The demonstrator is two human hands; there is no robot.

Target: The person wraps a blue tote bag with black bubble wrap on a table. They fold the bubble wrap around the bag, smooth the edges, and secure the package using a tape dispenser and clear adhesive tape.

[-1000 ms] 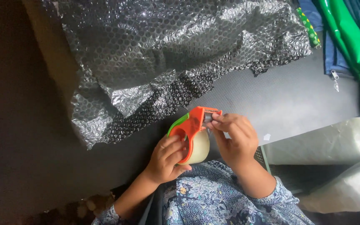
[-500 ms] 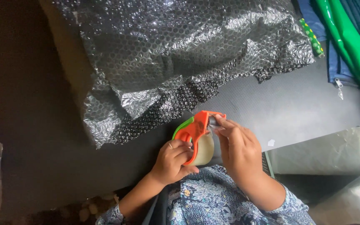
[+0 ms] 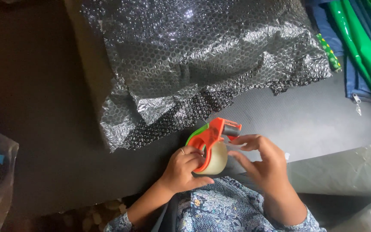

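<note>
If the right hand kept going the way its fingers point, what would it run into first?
The right hand points up and left at the orange tape dispenser, its fingertips about touching the head already. Beyond that lies the bubble wrap sheet, though depth is hard to judge.

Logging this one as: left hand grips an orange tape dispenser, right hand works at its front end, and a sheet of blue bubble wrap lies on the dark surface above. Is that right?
Not quite: the bubble wrap is silvery-black, not blue, as the head view shows. The rest holds: the left hand grips the orange tape dispenser, the right hand works at its front end, and the wrap lies on the dark surface above.
</note>
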